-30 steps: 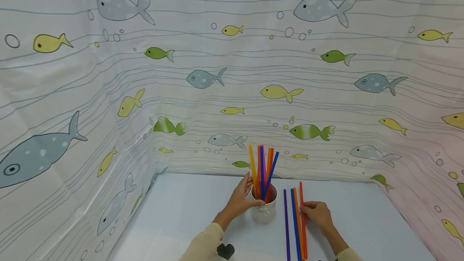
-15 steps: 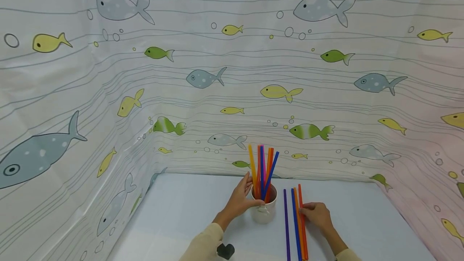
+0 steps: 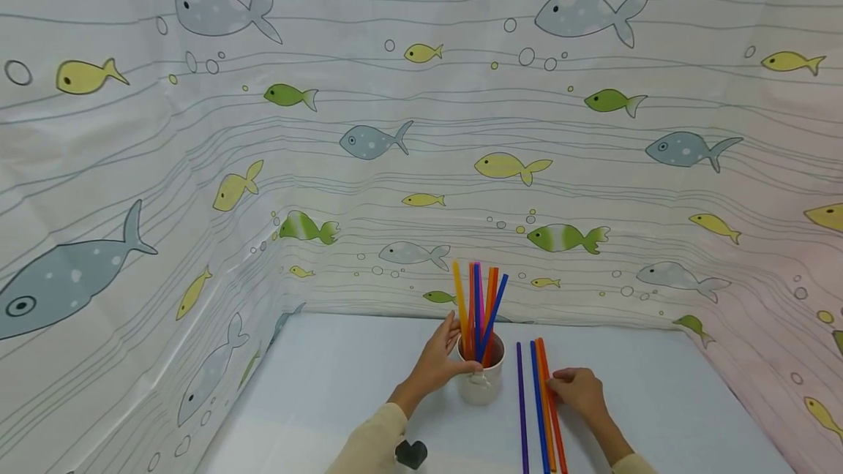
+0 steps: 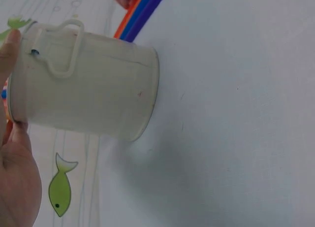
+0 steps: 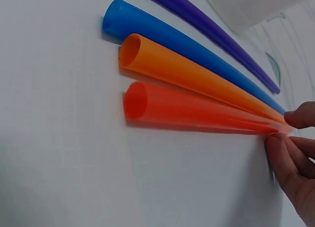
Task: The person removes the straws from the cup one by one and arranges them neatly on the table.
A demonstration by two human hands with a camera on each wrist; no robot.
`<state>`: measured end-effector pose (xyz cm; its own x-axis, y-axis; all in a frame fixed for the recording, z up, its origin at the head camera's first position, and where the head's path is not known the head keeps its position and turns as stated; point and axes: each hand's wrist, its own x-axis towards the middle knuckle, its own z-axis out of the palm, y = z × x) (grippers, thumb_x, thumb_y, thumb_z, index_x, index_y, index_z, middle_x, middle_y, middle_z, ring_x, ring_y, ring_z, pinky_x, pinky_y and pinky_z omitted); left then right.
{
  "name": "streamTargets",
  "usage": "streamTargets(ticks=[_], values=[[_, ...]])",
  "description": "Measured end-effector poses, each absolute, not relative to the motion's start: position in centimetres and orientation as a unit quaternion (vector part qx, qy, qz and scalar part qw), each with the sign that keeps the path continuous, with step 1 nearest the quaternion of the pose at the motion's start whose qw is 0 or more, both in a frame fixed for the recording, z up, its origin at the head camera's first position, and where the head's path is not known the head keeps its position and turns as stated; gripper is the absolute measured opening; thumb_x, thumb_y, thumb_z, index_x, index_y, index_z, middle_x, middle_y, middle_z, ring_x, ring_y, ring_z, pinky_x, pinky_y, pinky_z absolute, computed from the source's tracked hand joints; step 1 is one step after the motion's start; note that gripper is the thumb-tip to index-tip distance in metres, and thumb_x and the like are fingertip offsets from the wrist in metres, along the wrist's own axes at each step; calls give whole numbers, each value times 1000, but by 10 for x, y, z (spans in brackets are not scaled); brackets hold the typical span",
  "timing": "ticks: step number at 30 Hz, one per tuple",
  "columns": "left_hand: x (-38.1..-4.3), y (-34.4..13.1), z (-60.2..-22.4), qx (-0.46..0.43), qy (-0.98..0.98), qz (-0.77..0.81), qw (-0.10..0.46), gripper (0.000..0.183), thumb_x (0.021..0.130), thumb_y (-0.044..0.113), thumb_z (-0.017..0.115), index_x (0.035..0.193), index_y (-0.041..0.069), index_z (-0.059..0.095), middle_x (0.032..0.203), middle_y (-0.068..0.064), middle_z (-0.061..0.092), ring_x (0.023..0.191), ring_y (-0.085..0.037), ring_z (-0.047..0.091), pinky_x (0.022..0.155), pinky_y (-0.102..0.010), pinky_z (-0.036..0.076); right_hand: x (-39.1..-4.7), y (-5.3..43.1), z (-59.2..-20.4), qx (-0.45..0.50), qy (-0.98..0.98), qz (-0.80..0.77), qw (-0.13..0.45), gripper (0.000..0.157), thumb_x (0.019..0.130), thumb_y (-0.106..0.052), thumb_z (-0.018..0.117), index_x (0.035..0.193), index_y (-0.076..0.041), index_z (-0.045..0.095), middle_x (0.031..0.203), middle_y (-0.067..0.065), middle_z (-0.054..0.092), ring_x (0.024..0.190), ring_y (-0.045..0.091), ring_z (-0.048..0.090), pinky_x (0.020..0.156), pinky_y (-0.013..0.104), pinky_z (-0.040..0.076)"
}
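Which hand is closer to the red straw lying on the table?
Your right hand: it pinches the red straw. Your left hand is farther away, off to the straw's left, holding the white cup.

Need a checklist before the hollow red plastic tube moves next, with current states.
1. Left hand steadying the off-white cylindrical cup: ok, gripped near the rim.
2. Cup upright: ok.
3. Right hand pinching the red tube: ok.
4. Red tube separate from the hollow orange plastic tube: cannot tell, far ends converge.
5. Red tube lifted: not ok, near end rests on the white tabletop.
6. Room in cup mouth: ok, gap beside the coloured plastic tubes inside.
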<state>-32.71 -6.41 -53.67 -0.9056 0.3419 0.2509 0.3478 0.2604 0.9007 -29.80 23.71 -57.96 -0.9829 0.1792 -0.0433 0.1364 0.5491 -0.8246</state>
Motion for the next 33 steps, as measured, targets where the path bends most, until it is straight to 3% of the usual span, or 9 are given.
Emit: streamTargets(ticks=[8, 16, 33], values=[[-328, -64, -537, -228, -788, -572, 9, 109, 77, 23, 84, 156, 5, 11, 146, -12, 41, 136, -23, 41, 109, -34, 35, -298, 241, -580, -96, -879, 466, 23, 30, 85, -13, 73, 100, 13, 67, 79, 11, 69, 63, 17, 65, 57, 32, 58], [-329, -63, -538, -214, -795, -567, 0, 110, 77, 28, 83, 156, 5, 11, 147, -9, 41, 137, -21, 40, 108, -29, 35, -296, 241, -577, -97, -885, 455, 29, 31, 85, -15, 73, 99, 12, 68, 75, 7, 68, 62, 16, 62, 55, 30, 57], [-326, -63, -536, -212, -789, -577, -6, 108, 78, 25, 83, 157, 9, 11, 149, -10, 39, 138, -21, 39, 108, -28, 34, -306, 237, -562, -84, -874, 474, 61, 33, 89, -18, 71, 108, 9, 68, 85, 11, 70, 67, 20, 67, 61, 33, 60]])
